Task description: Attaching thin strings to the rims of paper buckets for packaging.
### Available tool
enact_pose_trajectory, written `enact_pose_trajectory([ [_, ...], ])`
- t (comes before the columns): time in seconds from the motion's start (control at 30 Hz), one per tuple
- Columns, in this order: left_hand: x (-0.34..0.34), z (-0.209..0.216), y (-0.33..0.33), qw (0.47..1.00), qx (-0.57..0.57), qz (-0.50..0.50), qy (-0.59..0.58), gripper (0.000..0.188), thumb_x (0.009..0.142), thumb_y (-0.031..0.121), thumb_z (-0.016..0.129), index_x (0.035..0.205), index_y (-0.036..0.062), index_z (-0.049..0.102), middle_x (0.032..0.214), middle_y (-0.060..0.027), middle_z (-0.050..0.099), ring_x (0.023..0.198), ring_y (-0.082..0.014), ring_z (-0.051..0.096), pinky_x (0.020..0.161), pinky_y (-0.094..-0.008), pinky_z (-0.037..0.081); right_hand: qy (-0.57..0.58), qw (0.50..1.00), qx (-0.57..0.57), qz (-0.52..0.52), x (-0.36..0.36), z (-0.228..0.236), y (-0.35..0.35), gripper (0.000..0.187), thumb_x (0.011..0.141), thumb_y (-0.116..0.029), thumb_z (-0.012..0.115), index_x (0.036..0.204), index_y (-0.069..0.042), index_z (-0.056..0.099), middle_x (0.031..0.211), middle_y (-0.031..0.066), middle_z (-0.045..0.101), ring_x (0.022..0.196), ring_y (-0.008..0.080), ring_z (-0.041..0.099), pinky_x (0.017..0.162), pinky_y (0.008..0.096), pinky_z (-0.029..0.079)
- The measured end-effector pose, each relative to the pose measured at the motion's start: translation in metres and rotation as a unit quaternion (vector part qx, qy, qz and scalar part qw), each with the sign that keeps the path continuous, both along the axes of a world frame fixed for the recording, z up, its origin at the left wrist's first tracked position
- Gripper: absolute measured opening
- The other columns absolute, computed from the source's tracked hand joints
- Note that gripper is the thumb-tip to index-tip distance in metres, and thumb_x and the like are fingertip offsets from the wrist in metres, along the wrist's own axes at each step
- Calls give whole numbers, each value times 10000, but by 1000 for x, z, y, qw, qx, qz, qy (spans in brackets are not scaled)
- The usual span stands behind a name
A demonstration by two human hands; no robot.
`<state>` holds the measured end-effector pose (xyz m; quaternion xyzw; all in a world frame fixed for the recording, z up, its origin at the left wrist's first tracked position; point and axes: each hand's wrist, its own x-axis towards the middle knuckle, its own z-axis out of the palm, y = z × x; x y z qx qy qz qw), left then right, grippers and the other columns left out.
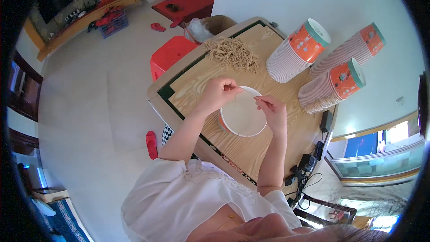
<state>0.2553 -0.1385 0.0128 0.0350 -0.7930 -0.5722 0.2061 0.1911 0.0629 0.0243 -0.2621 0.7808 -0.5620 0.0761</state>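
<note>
A round paper bucket (244,118) with a white inside and an orange outer wall stands on the wooden table in front of me. Over its far left rim, my left hand (219,95) is closed, thumb and fingertips pinched together. My right hand (274,111) makes a similar pinch above the right side of the rim. Whatever lies between the fingertips of either hand is too small to make out. Beyond my left hand, a loose heap of tan twine (233,54) lies on the tabletop.
Three tall stacks of nested paper buckets, a left one (295,54), a back one (349,49) and a near one (331,87) with twine at its base, stand at the right. Black adapters (307,162) with cables sit along the right edge. A red stool (172,51) adjoins the left side.
</note>
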Motion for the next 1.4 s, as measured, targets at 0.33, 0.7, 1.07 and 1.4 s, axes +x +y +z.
enact_pose_trajectory([
  [0.33,-3,-19,18,972,-211,40,94,212,740,156,701,918,50,653,834,-115,648,725,-213,621,687,-329,489,1,999,-12,-51,-8,-8,26,96,816,-47,646,882,21,659,771,41,643,701,101,587,645,227,471],
  [0.7,-17,-17,50,991,9,-122,-47,96,760,58,669,842,12,651,798,-100,669,749,-168,647,730,-297,506,22,997,27,-71,-4,-25,29,109,802,-61,655,894,-3,649,785,73,647,735,145,618,669,269,486],
  [1.07,4,-25,31,981,-153,-39,-113,115,765,106,669,743,17,598,733,-99,629,697,-237,611,664,-349,480,16,984,160,-82,51,-33,34,100,820,-59,581,917,-33,584,702,93,595,605,171,567,583,301,462],
  [1.4,19,-37,26,966,-255,-32,29,116,730,143,665,683,87,575,732,-45,577,792,-237,556,712,-373,432,-16,992,126,-27,81,-37,32,69,824,-34,583,890,-17,595,720,85,599,608,142,559,565,272,455],
])
